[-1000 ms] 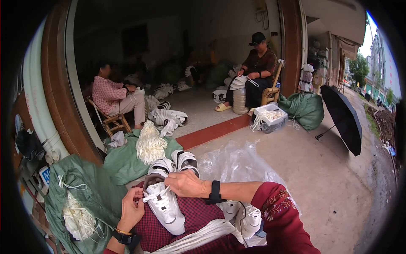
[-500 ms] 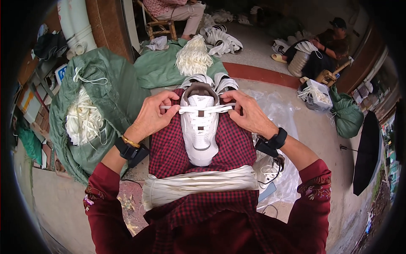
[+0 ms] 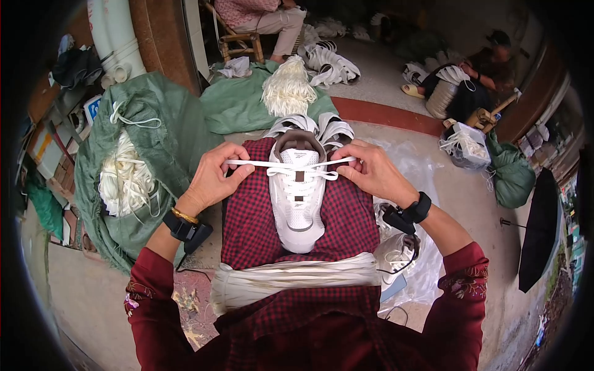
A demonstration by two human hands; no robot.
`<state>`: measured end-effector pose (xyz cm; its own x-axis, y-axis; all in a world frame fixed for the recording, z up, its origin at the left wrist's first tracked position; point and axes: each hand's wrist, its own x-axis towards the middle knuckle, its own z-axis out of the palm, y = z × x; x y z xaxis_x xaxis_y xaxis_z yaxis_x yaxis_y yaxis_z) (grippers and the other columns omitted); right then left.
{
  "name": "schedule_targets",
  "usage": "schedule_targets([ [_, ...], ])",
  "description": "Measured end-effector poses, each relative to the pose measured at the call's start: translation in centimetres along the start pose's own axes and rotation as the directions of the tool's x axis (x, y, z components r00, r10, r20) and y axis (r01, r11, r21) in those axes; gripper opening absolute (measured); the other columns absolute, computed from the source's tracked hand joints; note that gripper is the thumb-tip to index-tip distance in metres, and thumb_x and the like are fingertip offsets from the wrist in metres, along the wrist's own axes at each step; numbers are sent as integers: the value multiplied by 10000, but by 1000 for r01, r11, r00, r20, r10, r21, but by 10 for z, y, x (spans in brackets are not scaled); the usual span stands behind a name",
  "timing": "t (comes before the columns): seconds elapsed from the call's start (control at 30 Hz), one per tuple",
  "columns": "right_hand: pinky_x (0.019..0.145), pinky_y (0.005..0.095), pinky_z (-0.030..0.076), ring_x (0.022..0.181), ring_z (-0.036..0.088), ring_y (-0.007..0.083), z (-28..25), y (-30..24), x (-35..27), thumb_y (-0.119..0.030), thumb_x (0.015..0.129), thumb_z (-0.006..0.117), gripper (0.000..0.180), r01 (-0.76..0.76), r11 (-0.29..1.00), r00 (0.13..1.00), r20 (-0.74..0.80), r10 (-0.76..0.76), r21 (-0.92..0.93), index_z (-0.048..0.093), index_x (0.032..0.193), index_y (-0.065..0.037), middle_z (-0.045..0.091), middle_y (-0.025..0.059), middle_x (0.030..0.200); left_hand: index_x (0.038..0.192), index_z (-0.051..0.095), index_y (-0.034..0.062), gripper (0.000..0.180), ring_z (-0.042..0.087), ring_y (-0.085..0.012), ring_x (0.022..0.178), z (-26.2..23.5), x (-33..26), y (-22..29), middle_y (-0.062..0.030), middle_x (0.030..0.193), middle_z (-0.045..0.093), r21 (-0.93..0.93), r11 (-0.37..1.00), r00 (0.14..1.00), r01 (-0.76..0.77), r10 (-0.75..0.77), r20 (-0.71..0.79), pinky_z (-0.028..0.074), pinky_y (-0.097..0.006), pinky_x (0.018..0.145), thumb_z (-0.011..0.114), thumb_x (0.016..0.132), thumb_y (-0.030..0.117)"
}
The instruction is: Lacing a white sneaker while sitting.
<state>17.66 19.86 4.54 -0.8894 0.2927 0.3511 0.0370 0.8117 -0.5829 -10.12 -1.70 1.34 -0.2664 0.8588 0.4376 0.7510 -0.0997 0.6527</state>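
Note:
A white sneaker [image 3: 299, 216] lies on my lap over a red-and-black checked apron [image 3: 244, 229], its toe toward me and its opening away. A flat white shoelace [image 3: 257, 164] crosses over the top of its tongue and stretches nearly straight to both sides. My left hand [image 3: 213, 178] pinches one stretch of the lace between thumb and fingers. On the other side my right hand [image 3: 377, 172] grips the lace's opposite stretch. A small lace loop shows beside the sneaker, below my right fingers. More white shoe pieces [image 3: 334, 131] sit just beyond the heel.
A bundle of white laces [image 3: 297, 275] lies across my waist. To the left stands a green sack [image 3: 167, 130] holding loose laces. Ahead, another lace pile [image 3: 288, 86] rests on green cloth. At right are a plastic-wrapped box [image 3: 465, 145] and a black umbrella [image 3: 538, 232]. Two people sit farther back.
Both hands have drawn the lace tauter across the sneaker, and the small loop by my right fingers has come into view. The whole scene has shifted slightly down and right.

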Motion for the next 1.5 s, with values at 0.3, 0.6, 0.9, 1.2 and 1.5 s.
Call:
schedule_targets([
  [0.3,685,428,503,766,620,334,-10,8,10,-138,921,664,160,198,960,973,-83,-217,-200,667,1034,-25,623,152,883,1078,669,74,201,593,-324,774,-7,-1,-2,-107,880,573,412,859,947,-305,319,38,501,-412,698,709,903,164],
  [0.6,698,441,528,819,654,329,-15,58,-1,-79,864,637,223,332,757,939,118,-324,-563,611,1085,-94,660,118,900,1036,609,59,146,599,-351,807,-5,-5,-34,-122,887,564,522,789,936,-325,347,60,504,-437,704,630,895,29],
  [0.9,721,483,516,864,648,402,-74,105,-44,-60,903,590,184,68,752,996,-1,-91,-656,561,1083,-74,664,178,931,1043,594,51,98,628,-393,831,-74,-37,-80,-149,921,621,663,741,972,-109,218,-83,514,-470,718,576,950,72],
  [1.2,791,458,511,898,614,385,-102,112,-67,-3,904,555,148,-98,670,974,-209,-87,-735,592,1039,-52,631,164,967,1028,655,15,133,595,-379,931,-80,-41,-76,-160,998,597,723,690,917,-19,300,-262,491,-449,825,615,901,19],
  [1.5,742,228,515,833,643,80,-19,59,-37,-66,976,661,132,128,886,753,-626,206,445,697,1085,-2,701,29,942,1029,736,49,241,606,-267,740,2,30,-6,-114,885,601,182,978,942,-99,151,-300,488,-364,665,624,841,-50],
])
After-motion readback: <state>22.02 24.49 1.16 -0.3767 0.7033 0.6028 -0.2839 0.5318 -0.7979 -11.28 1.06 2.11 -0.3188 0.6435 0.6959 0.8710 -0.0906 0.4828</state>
